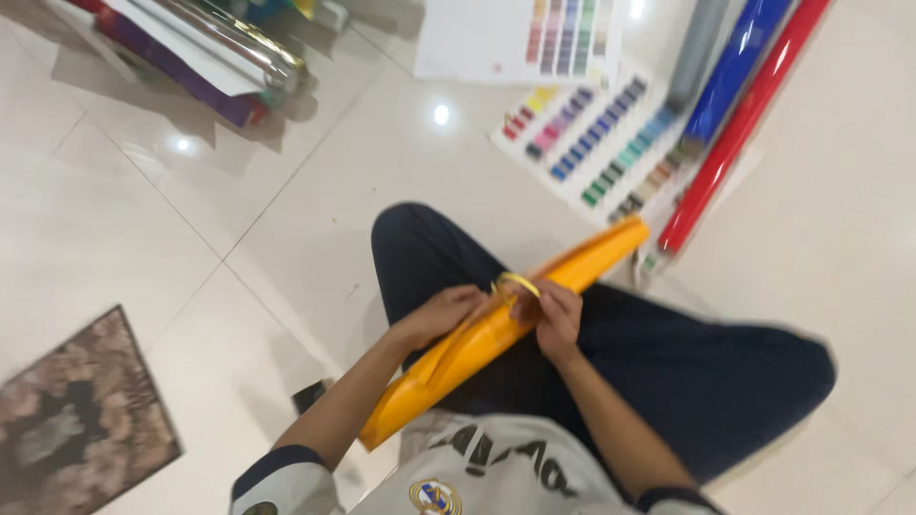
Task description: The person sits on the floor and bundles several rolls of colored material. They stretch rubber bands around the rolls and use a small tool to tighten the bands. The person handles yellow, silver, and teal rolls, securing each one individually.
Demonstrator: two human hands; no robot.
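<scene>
The floor [143, 191] is laid with large glossy cream tiles, on which ceiling lights are mirrored as bright spots. A dark patterned rug [76, 420] is seen at the lower left. Soft shadows are cast across the tiles near the top left.

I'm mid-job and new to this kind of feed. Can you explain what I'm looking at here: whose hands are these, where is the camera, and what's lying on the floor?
There is one picture, taken by a camera on the person's head, looking down. There is no machine: the two bare hands are the wearer's own. The person sits on a pale tiled floor with dark trousers across the frame.

Across the lap lies a rolled orange sheet. The left hand rests on it, and the right hand grips it beside a yellow band looped at the roll. The picture is blurred, so the exact grip is unclear.

On the floor ahead are colour sample charts, red, blue and grey rolls, more rolls at top left, and a patterned mat at lower left.
</scene>
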